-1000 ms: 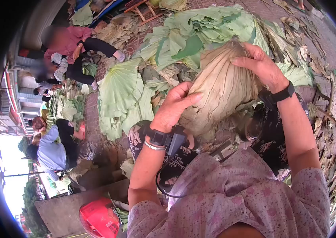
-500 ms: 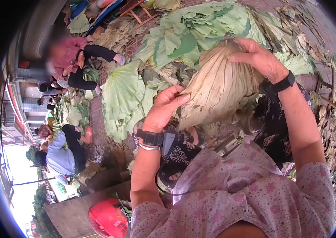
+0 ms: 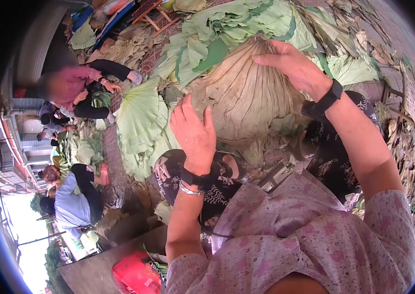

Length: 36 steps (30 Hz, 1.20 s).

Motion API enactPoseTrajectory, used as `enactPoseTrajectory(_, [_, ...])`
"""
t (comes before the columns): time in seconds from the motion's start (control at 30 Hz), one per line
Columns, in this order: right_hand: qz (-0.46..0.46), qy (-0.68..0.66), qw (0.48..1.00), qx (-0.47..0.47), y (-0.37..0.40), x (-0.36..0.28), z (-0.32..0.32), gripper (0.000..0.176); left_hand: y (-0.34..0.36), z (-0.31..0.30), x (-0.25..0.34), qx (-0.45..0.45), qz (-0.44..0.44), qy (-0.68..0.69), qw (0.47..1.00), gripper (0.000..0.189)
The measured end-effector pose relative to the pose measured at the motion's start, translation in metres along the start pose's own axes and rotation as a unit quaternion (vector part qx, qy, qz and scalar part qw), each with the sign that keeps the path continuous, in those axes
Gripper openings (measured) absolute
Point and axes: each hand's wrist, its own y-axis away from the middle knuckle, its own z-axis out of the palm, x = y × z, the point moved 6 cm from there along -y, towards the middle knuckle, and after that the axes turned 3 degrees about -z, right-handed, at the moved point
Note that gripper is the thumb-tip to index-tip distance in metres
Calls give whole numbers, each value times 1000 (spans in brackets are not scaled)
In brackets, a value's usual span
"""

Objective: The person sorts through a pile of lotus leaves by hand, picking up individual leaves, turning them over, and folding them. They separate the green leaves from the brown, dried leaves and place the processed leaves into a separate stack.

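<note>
A large dry brown leaf hangs spread out in front of me, its ribs gathered at the top. My right hand grips it near that gathered point, thumb bent over the leaf. My left hand is beside the leaf's left edge, fingers and thumb apart, holding nothing. Behind the leaf lies a pile of big green leaves. More pale green leaves lie fanned out to the left.
A person in a pink top sits at the left, and one in light blue below. A red bag is at the lower left, a wooden stool at the top, a chair at the right. Dry leaves litter the right side.
My left hand has let go of the leaf's edge and opened. The leaf has spread wider, and my right hand has moved a little left and up with it. The person in pink has reached an arm out.
</note>
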Motion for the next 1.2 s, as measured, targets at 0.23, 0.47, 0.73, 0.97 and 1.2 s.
enactPoseTrajectory(0.23, [28,-132,989,68,-10,18,1,41,36,42,99,-160,34,224,961,36])
enactPoseTrajectory(0.47, [4,-190,970,153,-11,5,-20,23,64,63,114,-171,114,246,947,20])
enactPoseTrajectory(0.73, [-57,-172,970,164,-15,13,-45,32,87,70,128,-279,138,341,887,29])
enactPoseTrajectory(0.97, [-7,-151,969,196,-6,-6,-46,27,51,50,17,-73,-310,345,883,37])
enactPoseTrajectory(1.2, [18,-144,974,176,-7,-7,-26,49,58,84,-61,-3,-530,501,684,40])
